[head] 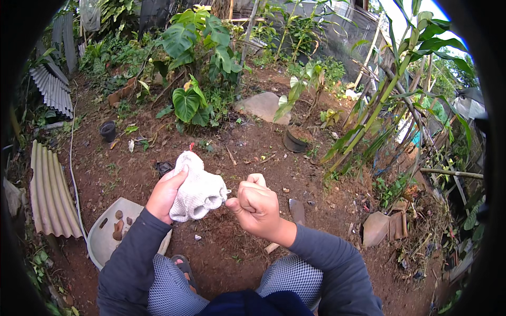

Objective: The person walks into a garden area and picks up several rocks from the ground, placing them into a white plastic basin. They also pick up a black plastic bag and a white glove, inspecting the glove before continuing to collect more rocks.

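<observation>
A white knitted work glove [195, 185], bunched up with a red bit at its top, is gripped in my left hand [164, 195]. My left thumb lies across its near face, and openings show at its lower right end. Just right of those openings is my right hand [257, 205], fingers curled and thumb tip close to a small loose loop of yarn. Whether it pinches a thread is too small to tell. Below my right wrist, a flat metal blade [296, 211] and a wooden handle [272, 248] lie on the soil, partly hidden by my forearm.
At left, a pale plastic chair-like shell [99, 237] holds several brown lumps, beside a corrugated sheet [53, 189]. Ahead are a small black pot [107, 131], a large rock [263, 106] and a dark planter [294, 142]. Broken tiles [375, 229] lie right, below tall stalks [375, 114].
</observation>
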Demonstrator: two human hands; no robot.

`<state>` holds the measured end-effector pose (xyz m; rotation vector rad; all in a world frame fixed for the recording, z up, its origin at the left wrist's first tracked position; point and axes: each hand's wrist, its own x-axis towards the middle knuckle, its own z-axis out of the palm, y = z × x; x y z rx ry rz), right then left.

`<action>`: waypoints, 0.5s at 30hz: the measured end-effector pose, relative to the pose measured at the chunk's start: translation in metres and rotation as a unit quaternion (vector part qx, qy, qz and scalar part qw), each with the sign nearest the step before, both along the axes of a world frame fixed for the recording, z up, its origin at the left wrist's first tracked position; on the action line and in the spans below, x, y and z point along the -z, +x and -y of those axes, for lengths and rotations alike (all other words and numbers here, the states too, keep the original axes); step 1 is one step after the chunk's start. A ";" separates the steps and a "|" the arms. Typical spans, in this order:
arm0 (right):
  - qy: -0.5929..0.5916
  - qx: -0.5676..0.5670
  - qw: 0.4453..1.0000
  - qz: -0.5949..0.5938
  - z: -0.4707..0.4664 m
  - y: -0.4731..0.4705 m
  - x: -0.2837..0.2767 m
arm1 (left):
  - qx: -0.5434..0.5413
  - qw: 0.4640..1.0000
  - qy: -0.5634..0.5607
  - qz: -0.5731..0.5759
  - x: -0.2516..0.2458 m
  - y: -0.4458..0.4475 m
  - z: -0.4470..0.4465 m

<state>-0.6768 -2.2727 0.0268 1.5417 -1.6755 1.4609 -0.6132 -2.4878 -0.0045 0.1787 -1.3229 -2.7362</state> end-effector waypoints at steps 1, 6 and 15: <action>-0.019 -0.022 0.999 -0.026 -0.001 -0.001 -0.001 | -0.001 1.000 0.002 0.000 0.000 -0.001 0.000; -0.021 -0.003 0.999 -0.029 -0.005 0.000 -0.005 | -0.005 1.000 0.003 -0.003 -0.001 -0.001 0.000; -0.155 -0.133 0.979 -0.017 0.001 -0.011 0.016 | 0.039 0.999 0.016 -0.006 -0.006 0.003 0.000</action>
